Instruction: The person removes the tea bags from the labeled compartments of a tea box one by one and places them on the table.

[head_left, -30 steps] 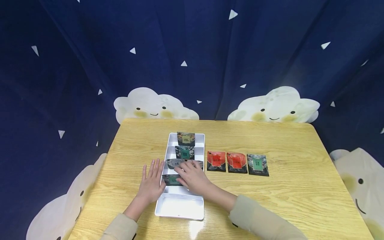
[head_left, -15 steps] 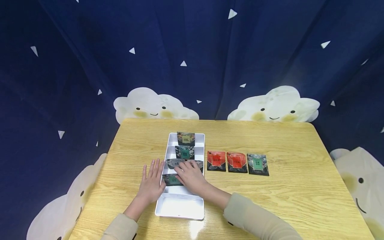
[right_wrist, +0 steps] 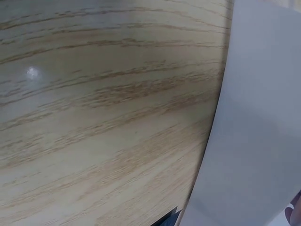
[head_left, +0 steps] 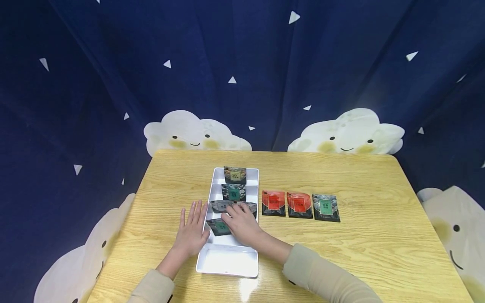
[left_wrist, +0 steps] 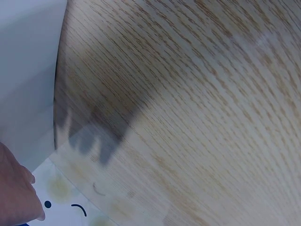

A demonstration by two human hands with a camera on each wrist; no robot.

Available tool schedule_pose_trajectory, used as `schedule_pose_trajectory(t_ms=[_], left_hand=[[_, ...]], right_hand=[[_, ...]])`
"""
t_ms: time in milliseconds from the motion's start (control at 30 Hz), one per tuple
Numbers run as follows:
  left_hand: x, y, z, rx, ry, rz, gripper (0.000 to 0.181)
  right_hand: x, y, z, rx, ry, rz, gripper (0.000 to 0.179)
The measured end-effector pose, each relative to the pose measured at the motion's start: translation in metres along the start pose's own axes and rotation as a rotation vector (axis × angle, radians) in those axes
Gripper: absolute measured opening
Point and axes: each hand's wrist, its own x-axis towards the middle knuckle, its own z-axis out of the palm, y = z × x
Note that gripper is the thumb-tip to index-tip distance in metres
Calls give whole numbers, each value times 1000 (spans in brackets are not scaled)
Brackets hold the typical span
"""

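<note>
Inside the white divided tray (head_left: pixel 227 261), tilted front green-label pouch (head_left: pixel 218 227) sits partly under right hand (head_left: pixel 242 224), can't tell if pinched; left hand (head_left: pixel 192 231) straight-fingered alongside; a snag could topple grey pouch (head_left: pixel 218 206) behind.

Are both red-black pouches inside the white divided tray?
No, both red-black pouches lie on the wooden table, beside the white divided tray.

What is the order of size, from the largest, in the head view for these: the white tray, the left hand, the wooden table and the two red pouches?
1. Wooden table
2. White tray
3. Left hand
4. Left red pouch and right red pouch: they look alike, so unranked.
</note>
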Motion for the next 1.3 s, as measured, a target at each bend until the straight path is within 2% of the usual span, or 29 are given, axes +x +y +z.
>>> schedule_pose_trajectory(t_ms=[167,333,700,967,1133,1300], left_hand=[[1,0,0,-1,-17,-4,73],[1,1,-2,4,-17,-5,73],[1,0,-2,-12,2,2,73],[0,0,0,-27,9,6,72],[0,0,-1,-15,-25,-8,74],[0,0,-1,-26,-31,-11,74]], right_hand=[[-1,1,-3,15,7,1,16],[-1,5,-14,54,19,26,17],[-4,23,-45,159,237,42,17],[-15,49,-63,205,323,88,22],[-26,71,-69,209,361,156,16],[-44,96,-69,208,390,232,16]])
